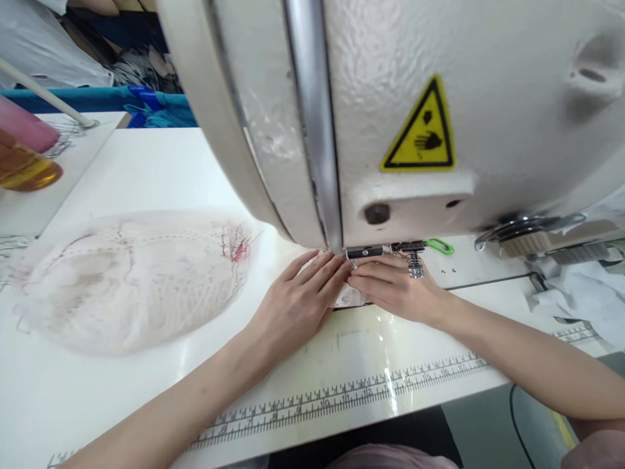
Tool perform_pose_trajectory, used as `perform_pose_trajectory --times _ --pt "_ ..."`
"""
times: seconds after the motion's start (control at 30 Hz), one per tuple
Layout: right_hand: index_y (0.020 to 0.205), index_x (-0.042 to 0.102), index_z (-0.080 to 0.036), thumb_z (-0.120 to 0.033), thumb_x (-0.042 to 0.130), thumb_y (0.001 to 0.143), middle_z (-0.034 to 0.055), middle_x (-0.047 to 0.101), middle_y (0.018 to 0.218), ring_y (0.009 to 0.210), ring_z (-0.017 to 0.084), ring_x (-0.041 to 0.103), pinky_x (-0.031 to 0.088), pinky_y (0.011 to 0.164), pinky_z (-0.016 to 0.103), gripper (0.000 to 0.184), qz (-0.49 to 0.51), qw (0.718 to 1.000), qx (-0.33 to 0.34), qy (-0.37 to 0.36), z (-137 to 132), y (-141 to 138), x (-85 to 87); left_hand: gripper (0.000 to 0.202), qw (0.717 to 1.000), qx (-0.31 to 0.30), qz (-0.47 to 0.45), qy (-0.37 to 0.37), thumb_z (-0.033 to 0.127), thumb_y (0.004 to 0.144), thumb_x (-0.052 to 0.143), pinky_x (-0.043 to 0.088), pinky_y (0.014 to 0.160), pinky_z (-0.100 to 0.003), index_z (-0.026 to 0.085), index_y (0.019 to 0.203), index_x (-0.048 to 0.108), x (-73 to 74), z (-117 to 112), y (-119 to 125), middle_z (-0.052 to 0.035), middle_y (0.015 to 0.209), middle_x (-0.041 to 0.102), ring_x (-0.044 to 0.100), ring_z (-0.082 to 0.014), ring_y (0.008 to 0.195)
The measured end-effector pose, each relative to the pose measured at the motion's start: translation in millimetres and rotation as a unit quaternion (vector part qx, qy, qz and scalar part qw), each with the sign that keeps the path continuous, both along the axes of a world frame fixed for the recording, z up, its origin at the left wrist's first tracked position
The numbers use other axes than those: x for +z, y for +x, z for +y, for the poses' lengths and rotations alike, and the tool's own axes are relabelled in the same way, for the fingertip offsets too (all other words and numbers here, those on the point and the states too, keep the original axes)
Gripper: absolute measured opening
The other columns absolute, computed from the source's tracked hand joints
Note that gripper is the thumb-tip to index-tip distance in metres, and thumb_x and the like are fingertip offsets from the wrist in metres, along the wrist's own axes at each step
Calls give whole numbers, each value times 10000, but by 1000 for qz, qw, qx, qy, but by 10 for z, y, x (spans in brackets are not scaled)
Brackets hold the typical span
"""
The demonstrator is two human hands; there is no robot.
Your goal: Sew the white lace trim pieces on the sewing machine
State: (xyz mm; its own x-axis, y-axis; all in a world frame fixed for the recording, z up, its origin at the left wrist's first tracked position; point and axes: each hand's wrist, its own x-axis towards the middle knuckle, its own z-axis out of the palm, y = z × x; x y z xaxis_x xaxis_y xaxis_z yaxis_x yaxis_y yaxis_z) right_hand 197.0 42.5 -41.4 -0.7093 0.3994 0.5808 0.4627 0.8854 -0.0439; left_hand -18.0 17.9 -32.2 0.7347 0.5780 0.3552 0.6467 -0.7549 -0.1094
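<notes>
A large off-white sewing machine head (303, 130) leans over the white worktable. My left hand (303, 299) lies flat beside the needle area, fingers stretched out towards it. Opposite it, my right hand (398, 286) has its fingers pressed together at the edge of a small white fabric piece (350, 297). Most of that fabric is hidden under both hands and the machine. Just above my right fingers sits a metal attachment with a knurled screw (415, 267). A sheer white fabric bundle (141, 280) with red threads rests to the left of my left hand.
A printed ruler scale (322, 404) runs along the table's front edge. Behind my right hand lies a small green tool (440, 246). White cloth (581, 299) sits at the right. Thread cones, one pink (29, 127) and one amber (29, 166), stand at the far left.
</notes>
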Motion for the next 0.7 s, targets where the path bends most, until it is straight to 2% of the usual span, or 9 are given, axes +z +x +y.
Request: perform_pose_trajectory --times 0.47,0.7 --pt "1015 650 -208 -46 461 896 18 680 983 979 141 590 493 818 297 275 -49 998 -6 -30 -23 -2 -112 437 1000 -5 12 -15 137 853 433 442 1016 -437 96 1268 562 15 58 -64 -107 1304 581 568 -264 1180" --pt "993 636 -207 -32 481 869 -16 681 980 876 112 594 424 656 262 264 -61 997 -51 23 -30 30 -72 406 1000 9 8 -27 156 873 455 450 1005 -450 112 1260 568 14 52 -40 -109 1289 594 578 -268 1163"
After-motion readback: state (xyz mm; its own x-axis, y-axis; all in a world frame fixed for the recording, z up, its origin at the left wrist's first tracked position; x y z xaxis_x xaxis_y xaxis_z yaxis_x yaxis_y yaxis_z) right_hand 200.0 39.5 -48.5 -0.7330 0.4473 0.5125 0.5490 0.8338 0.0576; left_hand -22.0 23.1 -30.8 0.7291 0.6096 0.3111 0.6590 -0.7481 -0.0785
